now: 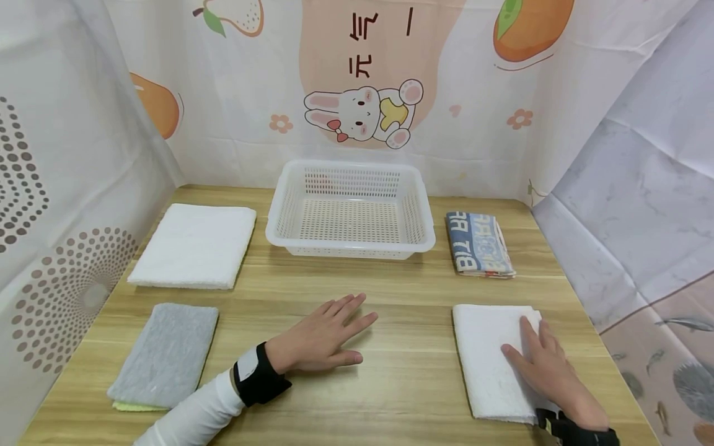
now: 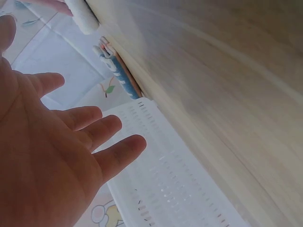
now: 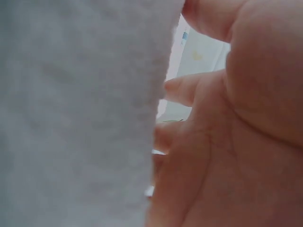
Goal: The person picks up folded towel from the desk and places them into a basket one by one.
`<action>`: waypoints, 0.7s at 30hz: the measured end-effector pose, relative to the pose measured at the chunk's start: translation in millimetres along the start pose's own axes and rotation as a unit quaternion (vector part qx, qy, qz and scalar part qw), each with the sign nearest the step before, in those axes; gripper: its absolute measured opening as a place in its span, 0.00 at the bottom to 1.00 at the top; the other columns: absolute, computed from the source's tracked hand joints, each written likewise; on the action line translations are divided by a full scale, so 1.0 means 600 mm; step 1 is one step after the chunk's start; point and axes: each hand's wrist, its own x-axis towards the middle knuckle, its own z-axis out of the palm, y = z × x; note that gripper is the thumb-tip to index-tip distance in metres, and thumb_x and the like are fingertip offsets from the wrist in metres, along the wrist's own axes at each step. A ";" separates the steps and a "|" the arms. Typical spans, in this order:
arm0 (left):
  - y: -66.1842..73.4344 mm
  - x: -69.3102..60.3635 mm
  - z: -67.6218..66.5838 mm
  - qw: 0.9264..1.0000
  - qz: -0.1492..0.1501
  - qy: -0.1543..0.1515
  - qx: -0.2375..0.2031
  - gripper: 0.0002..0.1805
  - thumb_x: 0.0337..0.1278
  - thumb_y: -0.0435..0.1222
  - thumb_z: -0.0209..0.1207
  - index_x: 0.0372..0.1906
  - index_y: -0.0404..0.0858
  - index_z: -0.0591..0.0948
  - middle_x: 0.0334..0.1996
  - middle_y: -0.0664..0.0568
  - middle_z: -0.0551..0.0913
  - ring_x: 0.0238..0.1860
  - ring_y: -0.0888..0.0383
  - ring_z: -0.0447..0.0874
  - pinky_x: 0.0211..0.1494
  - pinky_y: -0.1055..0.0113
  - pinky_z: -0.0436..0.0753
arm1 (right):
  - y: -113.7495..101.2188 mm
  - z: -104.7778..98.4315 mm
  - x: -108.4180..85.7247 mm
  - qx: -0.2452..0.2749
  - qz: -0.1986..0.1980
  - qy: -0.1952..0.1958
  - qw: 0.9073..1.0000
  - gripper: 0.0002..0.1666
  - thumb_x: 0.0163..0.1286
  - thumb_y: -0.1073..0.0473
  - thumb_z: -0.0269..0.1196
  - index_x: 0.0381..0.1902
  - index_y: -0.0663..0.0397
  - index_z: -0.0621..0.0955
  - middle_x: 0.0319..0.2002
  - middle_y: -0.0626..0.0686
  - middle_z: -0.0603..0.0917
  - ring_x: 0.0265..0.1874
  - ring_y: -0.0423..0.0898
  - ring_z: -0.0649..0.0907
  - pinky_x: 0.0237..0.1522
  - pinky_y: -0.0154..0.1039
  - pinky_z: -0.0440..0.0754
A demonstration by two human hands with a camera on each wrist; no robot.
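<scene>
Both unclenched | left hand (image 1: 318, 337): spread over table (image 1: 409, 359) | right hand (image 1: 551, 371): touching white towel (image 1: 484, 365)

A white towel (image 1: 484, 365) is lying flat on its broad face at the lower right of the head frame, folded into a neat upright rectangle, its fuzzy edge showing along the right wrist view's middle. The right hand (image 1: 548, 370) is touching its right side, while the left hand (image 1: 320, 337) is spreading its fingers at lower centre, well apart.
</scene>
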 end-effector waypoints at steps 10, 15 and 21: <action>0.000 0.001 0.004 1.000 0.002 -0.003 0.000 0.41 0.72 0.65 0.35 0.81 0.50 0.48 0.79 0.39 0.45 0.78 0.43 0.47 0.74 0.48 0.60 | 0.000 0.000 0.005 0.013 0.005 -0.018 1.000 0.59 0.75 0.30 0.46 0.75 0.74 0.39 0.68 0.85 0.29 0.66 0.85 0.39 0.59 0.80 0.46; 0.000 0.001 0.006 1.000 0.004 0.002 0.003 0.40 0.72 0.64 0.36 0.81 0.50 0.49 0.79 0.38 0.45 0.78 0.43 0.48 0.74 0.47 0.61 | 0.000 0.001 0.005 0.006 -0.005 -0.011 1.000 0.56 0.77 0.34 0.47 0.75 0.75 0.40 0.68 0.87 0.31 0.64 0.88 0.41 0.58 0.81 0.47; 0.000 0.002 0.006 1.000 0.004 0.002 0.005 0.40 0.72 0.63 0.39 0.81 0.50 0.49 0.79 0.38 0.46 0.78 0.42 0.49 0.73 0.47 0.61 | -0.003 0.000 0.007 0.002 -0.002 -0.015 1.000 0.56 0.77 0.34 0.47 0.75 0.75 0.40 0.68 0.87 0.31 0.63 0.89 0.42 0.59 0.80 0.47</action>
